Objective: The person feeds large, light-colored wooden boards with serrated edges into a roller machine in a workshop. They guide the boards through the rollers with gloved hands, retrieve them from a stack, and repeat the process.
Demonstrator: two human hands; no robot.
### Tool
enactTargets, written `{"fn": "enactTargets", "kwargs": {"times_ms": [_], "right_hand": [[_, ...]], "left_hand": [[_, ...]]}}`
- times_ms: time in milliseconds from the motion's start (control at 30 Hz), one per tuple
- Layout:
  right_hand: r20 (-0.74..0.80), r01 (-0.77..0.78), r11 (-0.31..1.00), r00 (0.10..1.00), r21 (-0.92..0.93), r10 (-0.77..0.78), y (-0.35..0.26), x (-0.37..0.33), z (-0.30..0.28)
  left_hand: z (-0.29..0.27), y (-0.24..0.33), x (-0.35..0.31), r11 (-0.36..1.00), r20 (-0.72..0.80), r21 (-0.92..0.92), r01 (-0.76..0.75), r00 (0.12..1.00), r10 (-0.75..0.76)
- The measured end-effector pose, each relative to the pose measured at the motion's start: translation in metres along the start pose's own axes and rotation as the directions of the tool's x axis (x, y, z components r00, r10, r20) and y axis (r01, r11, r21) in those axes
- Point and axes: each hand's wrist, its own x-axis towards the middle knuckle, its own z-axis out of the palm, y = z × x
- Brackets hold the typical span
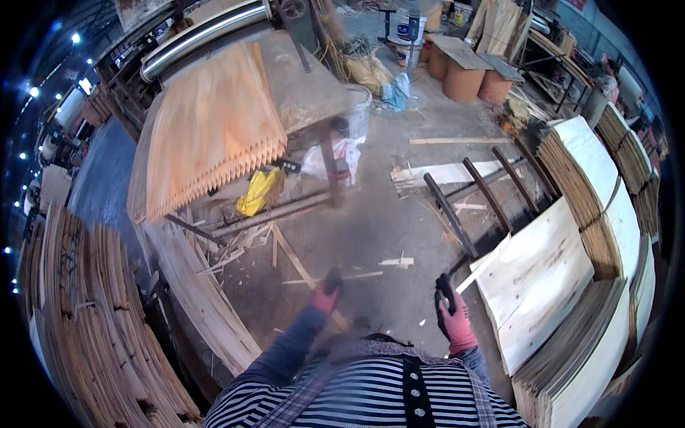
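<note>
Right hand [454, 315] near pale sheet [535, 285] — white bucket [411, 28] beyond, blue label [409, 32] unreadable

"How's the light in here?"
"Small white lamps [34, 92] glare out of the dimness on the far left."
"And underfoot?"
"Grey floor [421, 250], littered with pale wood scraps [397, 262]."
"Any furniture?"
"Over on the far left there's a broad, worn desk [307, 78] on metal legs, with a shiny metal roller [207, 39] at its far end. Further right stand brown drums [465, 82] with flat boards [460, 51] on top, near white buckets [409, 28]."
"Behind all that?"
"A bluish wall [599, 32], far right."
</note>
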Motion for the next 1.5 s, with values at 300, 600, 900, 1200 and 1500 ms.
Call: {"fn": "enactTargets", "kwargs": {"times_ms": [300, 600, 900, 1200, 1500], "right_hand": [[-0.017, -0.361, 0.896, 0.929, -0.257, 0.370, 0.088, 0.233, -0.070], [0.299, 0.197, 0.978, 0.939, -0.065, -0.170, 0.027, 0.616, -0.013], [0.565, 0.391, 0.921, 0.757, 0.009, -0.327, 0.007, 0.855, 0.123], [0.781, 0.255, 0.966, 0.594, 0.041, -0.191, -0.083, 1.012, 0.225], [0.694, -0.613, 0.388, 0.397, 0.688, -0.601, -0.294, 1.175, 0.418]], "left_hand": [[0.028, 0.182, 0.333, 0.983, -0.198, 0.110, -0.148, 0.966, 0.168], [-0.025, 0.279, 0.569, 0.873, -0.587, 0.269, 0.407, 0.788, -0.187], [-0.127, 0.277, 0.843, 0.841, -0.840, 0.413, 0.349, 0.502, 0.204], [-0.145, 0.277, 0.844, 0.974, -0.888, 0.006, 0.225, 0.449, -0.098], [-0.079, 0.408, 0.741, 0.842, -0.532, -0.537, 0.048, 0.756, -0.382]]}}
